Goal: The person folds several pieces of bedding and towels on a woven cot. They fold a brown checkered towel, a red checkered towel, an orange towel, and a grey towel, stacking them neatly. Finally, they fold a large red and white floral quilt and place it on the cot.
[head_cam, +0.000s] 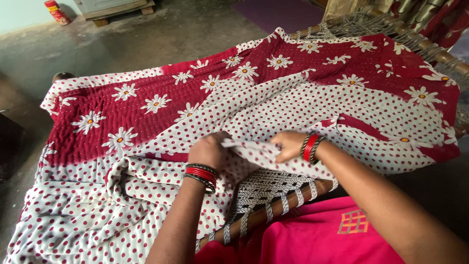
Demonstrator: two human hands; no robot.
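Both forearms are bare, with no sleeves showing. The left hand, near the middle of the frame, wears a stack of bangles at the wrist: red ones between dark, thin ones. The right hand wears a similar red and dark set. At the lower right, a bright pink garment carries what seems an orange grid motif.
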